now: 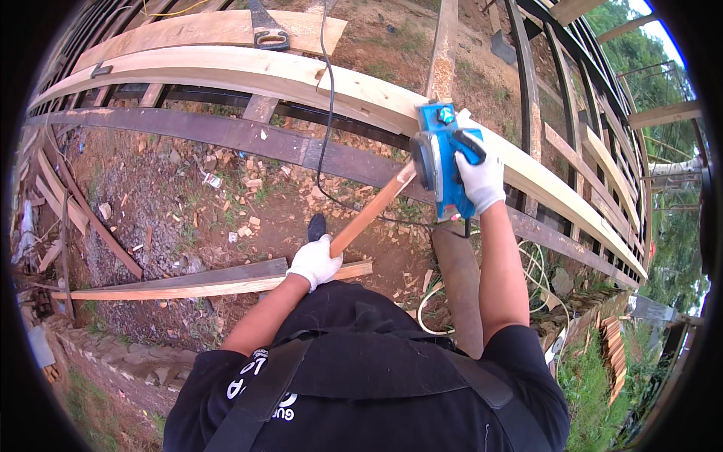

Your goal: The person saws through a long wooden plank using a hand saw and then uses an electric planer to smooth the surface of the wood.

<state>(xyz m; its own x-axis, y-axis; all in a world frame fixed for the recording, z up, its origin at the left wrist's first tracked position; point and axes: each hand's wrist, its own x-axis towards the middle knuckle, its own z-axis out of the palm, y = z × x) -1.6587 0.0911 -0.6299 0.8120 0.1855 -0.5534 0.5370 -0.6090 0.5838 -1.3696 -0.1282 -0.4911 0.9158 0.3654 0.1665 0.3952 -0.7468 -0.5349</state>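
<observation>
White gloves cover both of my hands. My right hand [482, 177] is closed round the black handle of a blue electric planer [446, 162], which is over the long pale timber beam [527, 162]. A reddish-brown wooden stick [373, 209] slants up from my left hand [315, 262], whose fingers are wrapped round its lower end. The stick's far end reaches the planer's dark left side; whether they touch I cannot tell. From the planer a black power cord [322, 151] loops to the left and runs up across the beam.
A handsaw [269, 36] lies on a wide board [181, 34] beyond the beam. Dark rails [203, 129] cross below it, with wood chips [252, 183] on the dirt. Planks [203, 286] lie at left near my body. A pale hose [433, 328] coils at lower right.
</observation>
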